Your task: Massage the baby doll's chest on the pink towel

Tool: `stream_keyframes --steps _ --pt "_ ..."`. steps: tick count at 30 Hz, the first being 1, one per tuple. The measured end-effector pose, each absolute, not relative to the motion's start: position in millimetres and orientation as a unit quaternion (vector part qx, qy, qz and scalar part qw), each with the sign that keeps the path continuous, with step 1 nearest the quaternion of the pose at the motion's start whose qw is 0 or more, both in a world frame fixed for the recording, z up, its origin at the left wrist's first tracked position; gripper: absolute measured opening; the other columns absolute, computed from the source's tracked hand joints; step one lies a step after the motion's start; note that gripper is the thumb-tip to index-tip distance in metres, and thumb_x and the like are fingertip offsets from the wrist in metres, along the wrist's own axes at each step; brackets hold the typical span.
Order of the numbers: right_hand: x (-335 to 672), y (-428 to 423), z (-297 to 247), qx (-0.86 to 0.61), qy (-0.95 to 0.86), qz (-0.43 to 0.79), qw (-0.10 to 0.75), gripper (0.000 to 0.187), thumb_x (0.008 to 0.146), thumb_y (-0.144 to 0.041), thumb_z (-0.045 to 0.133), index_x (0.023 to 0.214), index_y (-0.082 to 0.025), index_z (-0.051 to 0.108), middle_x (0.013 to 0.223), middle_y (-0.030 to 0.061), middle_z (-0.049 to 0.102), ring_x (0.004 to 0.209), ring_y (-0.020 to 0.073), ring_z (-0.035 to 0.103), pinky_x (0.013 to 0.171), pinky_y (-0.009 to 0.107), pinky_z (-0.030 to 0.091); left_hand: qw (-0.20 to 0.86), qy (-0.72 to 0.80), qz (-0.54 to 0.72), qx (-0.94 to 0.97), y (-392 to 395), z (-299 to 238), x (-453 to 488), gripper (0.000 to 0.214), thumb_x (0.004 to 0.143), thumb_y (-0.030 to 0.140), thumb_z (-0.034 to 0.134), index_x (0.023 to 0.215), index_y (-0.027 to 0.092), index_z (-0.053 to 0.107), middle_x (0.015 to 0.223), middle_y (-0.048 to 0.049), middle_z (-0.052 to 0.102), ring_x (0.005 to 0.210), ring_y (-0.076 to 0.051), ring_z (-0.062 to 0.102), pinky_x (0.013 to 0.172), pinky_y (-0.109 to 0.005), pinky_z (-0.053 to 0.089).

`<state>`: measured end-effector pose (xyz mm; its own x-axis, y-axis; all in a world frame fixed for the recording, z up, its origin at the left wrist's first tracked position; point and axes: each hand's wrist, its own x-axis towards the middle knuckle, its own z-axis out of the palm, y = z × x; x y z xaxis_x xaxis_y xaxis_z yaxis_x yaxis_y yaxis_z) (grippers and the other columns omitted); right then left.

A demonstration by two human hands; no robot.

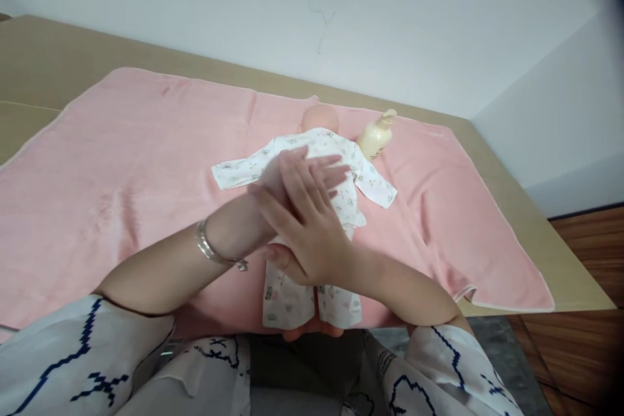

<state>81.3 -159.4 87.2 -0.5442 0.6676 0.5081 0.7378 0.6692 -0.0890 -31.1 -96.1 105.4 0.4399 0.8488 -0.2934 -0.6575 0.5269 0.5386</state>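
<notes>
My left hand is held out over a baby doll, fingers stretched, with a silver bangle on the wrist. Across it lies my right hand, its fingers flat against the left hand and its thumb apart near the left wrist. Nothing else shows in either hand. Beneath them is the doll, in a white printed top and matching trousers. The sleeves spread out to both sides, and the feet point towards me. My hands and forearms hide the doll's middle.
A cream-coloured pump bottle leans beside the doll's right-hand shoulder in the picture. The doll rests on a pink blanket spread over a tan table. A white wall stands behind, and brown wood panels lie at the right.
</notes>
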Motion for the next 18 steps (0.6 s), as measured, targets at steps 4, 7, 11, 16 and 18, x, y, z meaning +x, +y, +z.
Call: stream_keyframes --steps 4,7,11,16,18 --pt "83 -141 75 -0.407 -0.877 -0.073 0.244 0.059 0.105 -0.048 0.029 0.157 -0.022 0.034 0.167 0.0067 0.031 0.160 0.0217 0.012 0.133 0.048 0.010 0.784 0.327 0.486 0.205 -53 125 -31 0.050 0.098 0.038 0.034 0.139 0.021 0.057 0.140 -0.0080 0.065 0.150 -0.024 0.040 0.126 -0.049 0.029" --pt "92 -113 62 -0.477 -0.844 -0.033 0.243 0.056 0.107 -0.036 0.022 0.156 -0.011 0.034 0.165 0.0114 0.036 0.156 0.0223 0.028 0.131 0.048 0.020 0.688 0.331 0.578 0.289 -24 110 -25 0.027 0.095 0.034 0.045 0.106 0.027 0.069 0.121 -0.0004 0.075 0.138 -0.018 0.053 0.123 -0.033 0.032" --pt "119 -68 46 -0.498 -0.842 -0.006 0.208 0.050 0.104 -0.027 0.028 0.148 -0.011 0.048 0.162 0.0114 0.042 0.154 0.0290 0.031 0.129 0.057 0.018 0.540 0.379 0.633 0.405 -1 63 -10 0.022 0.091 0.022 0.045 0.084 0.026 0.065 0.114 0.0062 0.075 0.129 -0.015 0.057 0.120 -0.031 0.033" --pt "161 -31 35 -0.575 -0.785 0.051 0.226 0.052 0.104 -0.040 0.036 0.148 -0.016 0.050 0.161 0.0105 0.043 0.154 0.0294 0.033 0.127 0.056 0.023 0.432 0.426 0.579 0.545 6 17 3 0.022 0.092 0.024 0.051 0.101 0.020 0.070 0.121 -0.0017 0.073 0.129 -0.022 0.058 0.119 -0.038 0.037" --pt "164 -29 34 -0.622 -0.749 0.050 0.223 0.061 0.104 -0.045 0.034 0.152 -0.008 0.043 0.161 0.0180 0.040 0.153 0.0329 0.033 0.127 0.055 0.024 0.382 0.457 0.555 0.581 7 6 4 0.026 0.093 0.020 0.049 0.108 0.019 0.070 0.130 -0.0065 0.070 0.137 -0.023 0.054 0.121 -0.041 0.035"
